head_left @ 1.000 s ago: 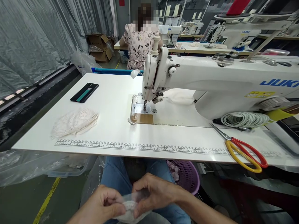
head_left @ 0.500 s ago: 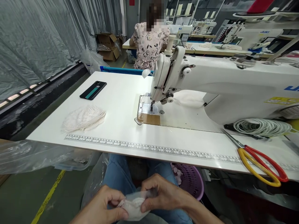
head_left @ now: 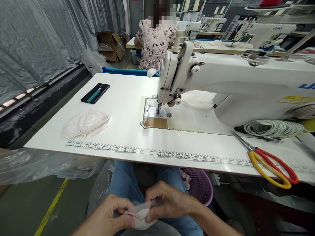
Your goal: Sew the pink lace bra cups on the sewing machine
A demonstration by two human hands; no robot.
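Both hands are low in my lap, below the table edge. My left hand [head_left: 112, 214] and my right hand [head_left: 167, 203] each pinch the same small piece of white lace fabric [head_left: 142, 218], fingers closed on it from either side. Above them stands the white sewing table [head_left: 123, 105] with a white Juki sewing machine [head_left: 221, 82]. A pile of white lace pieces [head_left: 85, 123] lies on the table's left part.
A black phone [head_left: 95, 93] lies at the table's far left. Red-and-yellow scissors [head_left: 270, 164] and a coil of white cord [head_left: 273, 127] sit at the right. A purple basket [head_left: 197, 185] is under the table. A person in a floral top [head_left: 155, 42] works at another station behind.
Both hands stay in my lap and keep working the lace piece between the fingers. The view has shifted slightly; nothing on the table has moved.
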